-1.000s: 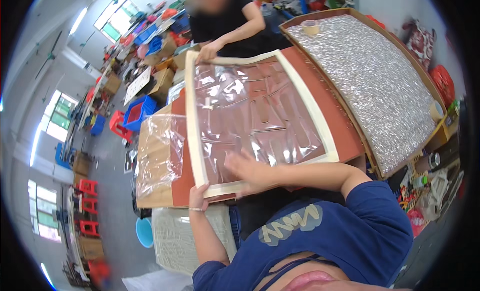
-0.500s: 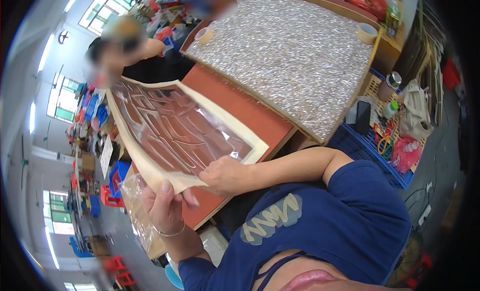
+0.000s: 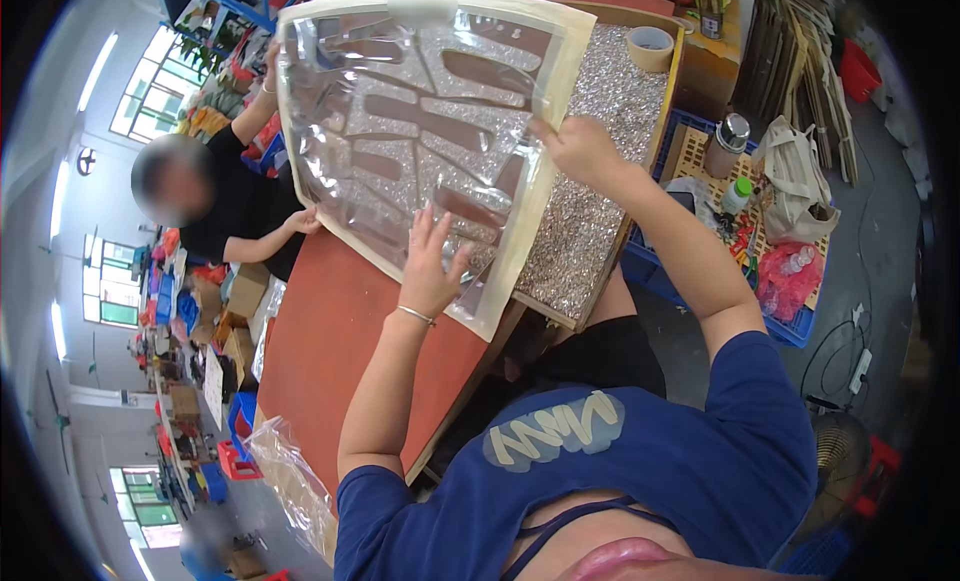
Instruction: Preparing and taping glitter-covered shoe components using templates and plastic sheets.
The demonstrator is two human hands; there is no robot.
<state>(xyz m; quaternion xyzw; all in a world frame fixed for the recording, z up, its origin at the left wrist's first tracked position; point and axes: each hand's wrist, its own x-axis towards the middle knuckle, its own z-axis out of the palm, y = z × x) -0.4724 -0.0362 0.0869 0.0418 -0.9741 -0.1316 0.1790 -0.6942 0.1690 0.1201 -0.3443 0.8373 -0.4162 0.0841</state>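
One big clear plastic sheet with a cream border and brownish shapes is the main thing in the head view, tilted partly over a shallow tan-rimmed tray of silvery glittery bits and partly over a flat reddish-brown board. Can't really tell if it touches either one. The wearer's right hand has its fingers closed on the sheet's right border. The left hand is wide open, fingers splayed in front of the sheet near its lower edge; can't tell if they're touching it. Across the way, a co-worker in black has both hands at the far-left edge. Oh, and a cream tape roll sits at the tray's far-right corner.
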